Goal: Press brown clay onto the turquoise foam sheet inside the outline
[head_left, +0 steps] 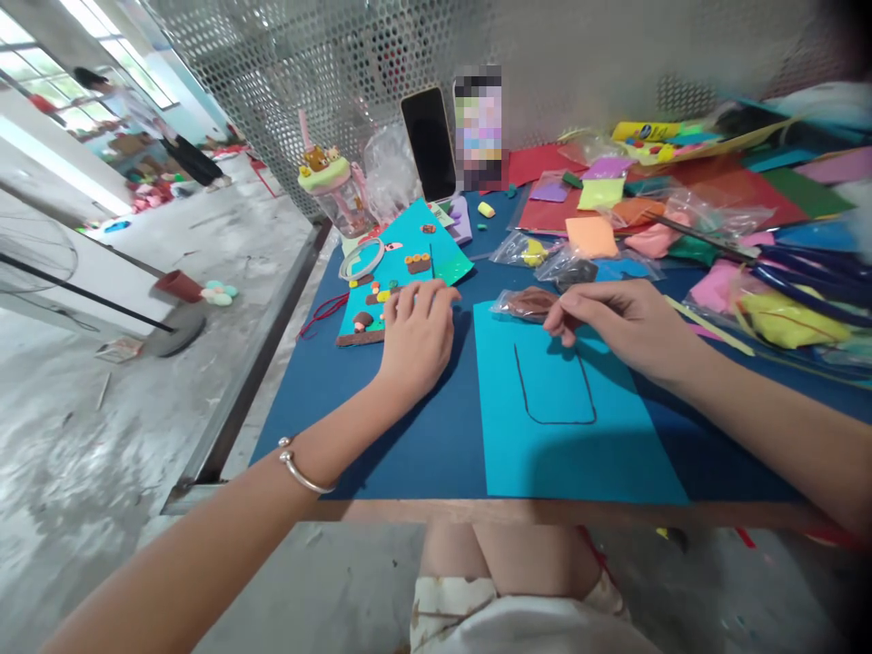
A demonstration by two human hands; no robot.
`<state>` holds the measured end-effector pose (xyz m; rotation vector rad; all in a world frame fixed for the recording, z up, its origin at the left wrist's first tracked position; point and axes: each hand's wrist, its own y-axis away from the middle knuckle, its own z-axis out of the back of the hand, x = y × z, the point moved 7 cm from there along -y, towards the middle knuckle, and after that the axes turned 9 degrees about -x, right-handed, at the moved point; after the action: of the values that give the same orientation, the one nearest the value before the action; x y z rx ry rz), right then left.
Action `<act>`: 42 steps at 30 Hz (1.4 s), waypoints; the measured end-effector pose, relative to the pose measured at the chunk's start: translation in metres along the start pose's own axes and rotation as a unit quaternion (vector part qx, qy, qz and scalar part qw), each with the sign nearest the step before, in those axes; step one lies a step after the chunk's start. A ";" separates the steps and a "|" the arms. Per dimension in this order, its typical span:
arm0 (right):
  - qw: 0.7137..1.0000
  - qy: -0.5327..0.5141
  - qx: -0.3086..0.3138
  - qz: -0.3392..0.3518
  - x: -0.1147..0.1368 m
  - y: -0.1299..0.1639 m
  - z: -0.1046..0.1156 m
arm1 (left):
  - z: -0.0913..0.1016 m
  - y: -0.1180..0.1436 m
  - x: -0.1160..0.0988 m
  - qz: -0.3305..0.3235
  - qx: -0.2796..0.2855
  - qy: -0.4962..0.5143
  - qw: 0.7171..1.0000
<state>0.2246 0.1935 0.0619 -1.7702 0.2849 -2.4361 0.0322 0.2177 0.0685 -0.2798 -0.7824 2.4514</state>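
Observation:
My left hand [419,331] lies palm down, fingers apart and slightly bent, over the lower right part of a blue card [401,241] decorated with small coloured clay shapes. The fingertips of my right hand [617,322] are pinched together at the right end of a clear bag of brown clay [528,304]. Whether they grip the bag or something small is hidden. Under that hand lies a blue sheet [508,454] with a dark U-shaped outline [559,422] on it. The bag rests across the sheet's top edge.
Scissors [763,263], bagged clay [790,313] and coloured sheets [681,191] crowd the right side. At the back stand a dark-screened phone [429,141] and a lidded cup [341,195]. A tape roll [361,261] lies on the left. Another person [150,127] is far off.

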 end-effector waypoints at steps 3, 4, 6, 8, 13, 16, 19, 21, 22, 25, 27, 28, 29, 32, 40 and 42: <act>1.000 -0.002 0.005 -0.002 -0.001 -0.001 0.000 | -0.007 0.008 -0.005 -0.021 0.012 -0.024 0.999; 1.000 0.000 0.007 0.000 -0.001 -0.001 0.000 | -0.007 0.009 -0.006 -0.024 0.013 -0.028 0.999; 1.000 0.004 0.010 0.005 -0.002 -0.001 -0.001 | -0.008 0.010 -0.009 -0.031 0.016 -0.032 0.999; 1.000 0.005 0.013 0.004 -0.003 -0.001 -0.001 | -0.008 0.010 -0.013 -0.037 0.022 -0.029 0.999; 1.000 0.000 0.015 0.005 -0.005 -0.001 -0.002 | -0.010 0.010 -0.015 -0.020 0.040 -0.004 0.999; 1.000 0.004 0.021 0.012 -0.005 0.000 -0.002 | -0.012 0.012 -0.014 -0.006 0.055 0.010 0.998; 1.000 0.004 0.023 0.013 -0.005 0.000 -0.003 | -0.012 0.012 -0.013 0.004 0.066 0.018 0.998; 1.000 0.003 0.024 0.011 -0.004 0.001 -0.003 | -0.013 0.013 -0.013 0.008 0.073 0.021 0.997; 1.000 0.002 0.025 0.010 -0.004 0.001 -0.003 | -0.014 0.013 -0.013 0.009 0.077 0.023 0.997; 1.000 0.002 0.027 0.009 -0.003 0.002 -0.003 | -0.014 0.013 -0.015 0.012 0.090 0.028 0.995; 1.000 0.000 0.028 0.008 -0.002 0.002 -0.004 | -0.015 0.014 -0.017 0.015 0.098 0.032 0.995; 1.000 -0.002 0.029 0.007 -0.002 0.002 -0.004 | -0.015 0.014 -0.017 0.018 0.102 0.035 0.994; 1.000 -0.003 0.029 0.007 -0.002 0.002 -0.005 | -0.015 0.014 -0.017 0.022 0.106 0.041 0.993; 1.000 0.003 0.027 0.004 -0.002 0.003 -0.005 | -0.014 0.013 -0.012 0.052 0.101 0.109 0.988; 1.000 -0.004 0.029 -0.001 -0.004 0.002 -0.006 | -0.010 0.018 0.045 0.301 -0.057 0.381 0.872; 1.000 -0.004 0.030 0.000 -0.003 0.002 -0.006 | -0.010 0.016 0.044 0.350 -0.062 0.450 0.819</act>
<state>0.2200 0.1928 0.0567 -1.7537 0.2101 -2.4109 -0.0081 0.2360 0.0500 -1.8938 -0.4173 2.3962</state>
